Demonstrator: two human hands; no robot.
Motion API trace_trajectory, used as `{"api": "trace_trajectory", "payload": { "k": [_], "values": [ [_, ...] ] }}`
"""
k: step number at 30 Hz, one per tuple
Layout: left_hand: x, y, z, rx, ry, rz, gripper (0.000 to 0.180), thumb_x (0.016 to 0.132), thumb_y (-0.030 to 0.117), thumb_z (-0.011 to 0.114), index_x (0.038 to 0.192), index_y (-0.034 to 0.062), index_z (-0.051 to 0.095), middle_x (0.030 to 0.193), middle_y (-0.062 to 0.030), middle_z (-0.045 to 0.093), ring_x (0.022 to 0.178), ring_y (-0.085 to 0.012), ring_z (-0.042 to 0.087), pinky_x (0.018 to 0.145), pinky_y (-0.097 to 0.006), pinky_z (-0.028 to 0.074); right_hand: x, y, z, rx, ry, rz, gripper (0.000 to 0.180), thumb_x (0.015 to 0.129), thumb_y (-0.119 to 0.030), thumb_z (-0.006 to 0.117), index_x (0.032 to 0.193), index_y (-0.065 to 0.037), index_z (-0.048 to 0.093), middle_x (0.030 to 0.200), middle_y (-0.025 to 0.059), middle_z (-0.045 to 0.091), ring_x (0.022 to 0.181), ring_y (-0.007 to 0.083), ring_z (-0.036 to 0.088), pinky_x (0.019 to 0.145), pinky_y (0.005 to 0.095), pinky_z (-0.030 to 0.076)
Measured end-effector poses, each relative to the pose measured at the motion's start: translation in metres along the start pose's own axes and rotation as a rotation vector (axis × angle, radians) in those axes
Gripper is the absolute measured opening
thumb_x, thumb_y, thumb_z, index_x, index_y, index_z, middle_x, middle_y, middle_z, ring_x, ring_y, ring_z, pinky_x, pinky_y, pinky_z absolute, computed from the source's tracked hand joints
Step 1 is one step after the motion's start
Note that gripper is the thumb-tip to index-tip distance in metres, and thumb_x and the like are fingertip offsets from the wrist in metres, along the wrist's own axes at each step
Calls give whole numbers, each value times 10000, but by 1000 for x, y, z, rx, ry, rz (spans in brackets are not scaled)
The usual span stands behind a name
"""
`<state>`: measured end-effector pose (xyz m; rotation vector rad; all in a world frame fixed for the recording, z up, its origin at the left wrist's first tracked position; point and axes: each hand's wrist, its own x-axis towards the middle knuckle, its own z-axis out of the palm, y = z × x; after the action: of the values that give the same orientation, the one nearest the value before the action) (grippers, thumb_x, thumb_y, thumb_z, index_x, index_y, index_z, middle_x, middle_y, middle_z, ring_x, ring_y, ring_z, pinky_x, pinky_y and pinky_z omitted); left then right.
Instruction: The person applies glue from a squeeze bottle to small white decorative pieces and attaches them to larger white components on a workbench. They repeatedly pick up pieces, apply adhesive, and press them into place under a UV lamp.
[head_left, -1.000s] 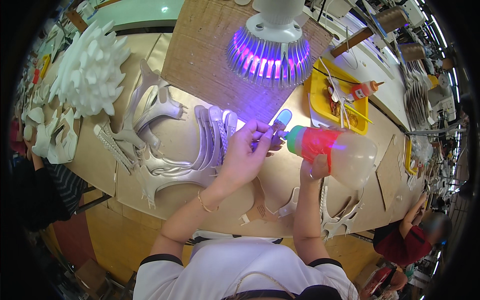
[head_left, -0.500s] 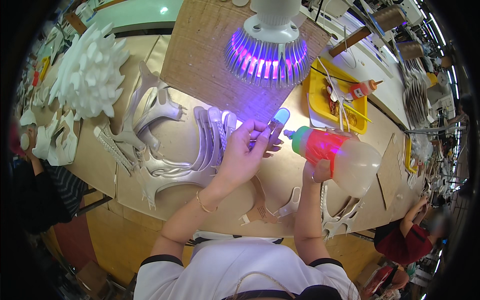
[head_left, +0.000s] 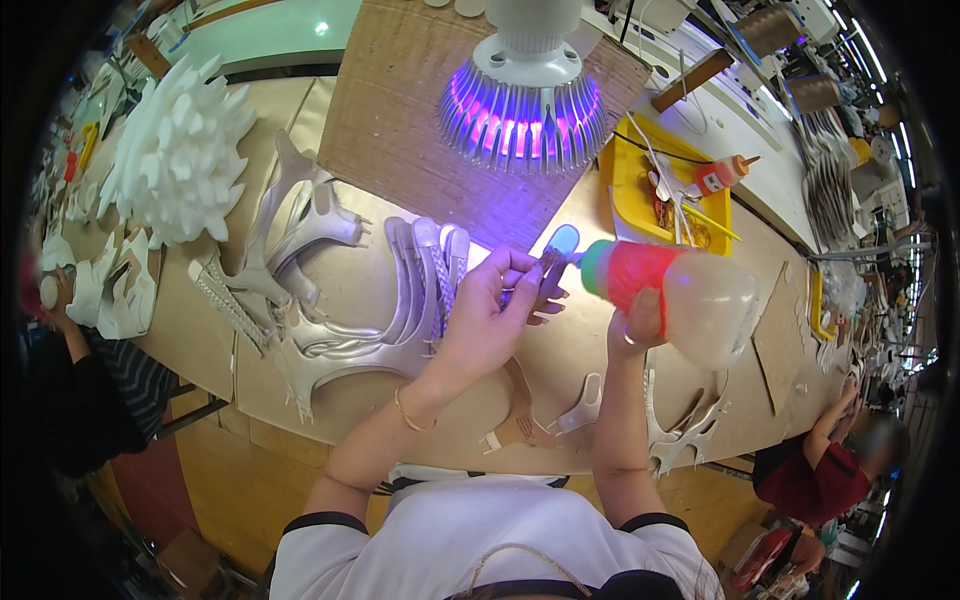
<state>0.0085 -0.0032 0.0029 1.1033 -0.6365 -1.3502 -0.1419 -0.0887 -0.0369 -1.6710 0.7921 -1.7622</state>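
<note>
On the beige desk (head_left: 200,340), a corrugated cardboard sheet (head_left: 400,130) lies at the far side beneath a finned lamp (head_left: 525,110) glowing violet, with a yellow tray (head_left: 622,200) to its right and silver shoe straps (head_left: 355,370) nearer left. Above the middle, the left hand (head_left: 490,310) pinches a round-ended strap (head_left: 562,241) in its fingers, while the right hand (head_left: 643,320) has its fingers wrapped around a squeeze bottle (head_left: 715,310), green cap (head_left: 597,268) just beside the strap. Wood-toned floor (head_left: 270,480) shows below the near edge, and a person in red (head_left: 820,485) is at the right.

Violet glow under bulb lamp (head_left: 524,110); bright table glare; dark, bent fisheye rim.
</note>
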Motion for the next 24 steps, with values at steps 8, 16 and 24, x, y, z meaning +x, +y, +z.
{"api": "trace_trajectory", "payload": {
  "k": [8,16,24],
  "values": [
    [-2,-2,4,59,50,42,135,960,114,502,998,-14,518,859,-110,681,782,-155,678,659,-262,528,2,-6,0,-7,46,23,757,732,-391,744,1287,-5,404,1266,132,424,1123,265,478,937,407,436],
    [2,-14,8,475,199,352,76,885,59,570,934,0,569,656,-127,635,519,-221,614,474,-336,425,13,-26,-1,-31,-34,-70,834,610,-472,787,1187,30,454,1092,127,521,1004,239,526,866,352,456],
    [-2,-5,9,567,177,304,73,876,58,572,929,8,570,628,-140,613,495,-284,581,463,-379,398,16,-73,7,-458,-257,8,793,452,-500,841,981,1,525,903,88,581,826,215,579,738,292,480]
  ]
}}
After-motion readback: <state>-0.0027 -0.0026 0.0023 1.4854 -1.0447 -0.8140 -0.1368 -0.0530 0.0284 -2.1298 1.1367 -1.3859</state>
